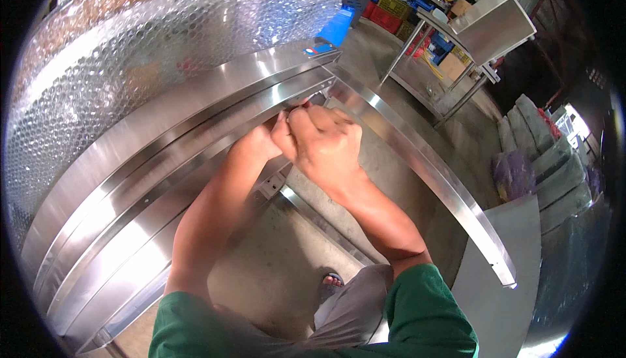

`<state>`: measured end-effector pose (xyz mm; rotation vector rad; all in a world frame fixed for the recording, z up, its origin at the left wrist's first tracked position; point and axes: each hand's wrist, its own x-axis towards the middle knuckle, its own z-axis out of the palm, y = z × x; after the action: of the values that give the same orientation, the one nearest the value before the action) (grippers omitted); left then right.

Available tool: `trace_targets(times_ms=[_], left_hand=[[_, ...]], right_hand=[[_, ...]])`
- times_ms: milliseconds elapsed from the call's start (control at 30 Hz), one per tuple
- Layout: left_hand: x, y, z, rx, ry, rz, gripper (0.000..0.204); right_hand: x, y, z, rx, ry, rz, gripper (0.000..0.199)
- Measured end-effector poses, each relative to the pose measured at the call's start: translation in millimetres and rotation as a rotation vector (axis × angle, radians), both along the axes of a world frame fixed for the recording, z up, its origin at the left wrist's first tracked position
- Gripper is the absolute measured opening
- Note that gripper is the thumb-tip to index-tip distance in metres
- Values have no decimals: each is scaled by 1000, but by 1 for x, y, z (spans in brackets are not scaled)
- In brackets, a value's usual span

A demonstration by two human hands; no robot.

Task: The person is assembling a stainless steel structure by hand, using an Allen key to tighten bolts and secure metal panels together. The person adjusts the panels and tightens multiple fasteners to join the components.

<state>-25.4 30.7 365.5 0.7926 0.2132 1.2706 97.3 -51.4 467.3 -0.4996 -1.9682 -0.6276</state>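
Both hands meet close to the corner of a stainless steel unit (pixel 222 113), just under its folded edge. My right hand (pixel 324 137) is closed in a fist, knuckles up; whatever it grips is hidden inside. Tucked against it, my left hand (pixel 275 139) has a bent thumb showing, and its other fingers are mostly covered by the right hand and the steel edge. It looks closed too, on something I cannot make out. From that corner a long shiny steel door or panel (pixel 424 156), seen along its edge, juts out towards the right. A small pale box-like fitting (pixel 270 186) sits below my hands.
Bubble wrap (pixel 176 38) covers a large item behind the unit. A steel table (pixel 427 74) carrying a steel box (pixel 494 25) stands at the back right, near coloured crates (pixel 388 14). Grey wrapped slabs (pixel 541 136) lean on the right, beside a flat grey sheet (pixel 499 253).
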Motion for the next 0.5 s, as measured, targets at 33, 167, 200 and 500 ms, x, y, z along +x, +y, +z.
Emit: trace_targets(times_ms=[33, 167, 200, 500], left_hand=[[-1, 0, 5, 11, 1, 25, 16], [-6, -13, 23, -147, 118, 111, 13], [-6, -17, 25, -119, 116, 178, 13], [-9, -25, 40, -33, 370, 229, 19]], right_hand=[[0, 1, 0, -4, 7, 4, 22], [2, 4, -3, 42, 23, 29, 25], [1, 4, -4, 19, -16, 13, 25], [8, 0, -7, -93, -71, -25, 25]])
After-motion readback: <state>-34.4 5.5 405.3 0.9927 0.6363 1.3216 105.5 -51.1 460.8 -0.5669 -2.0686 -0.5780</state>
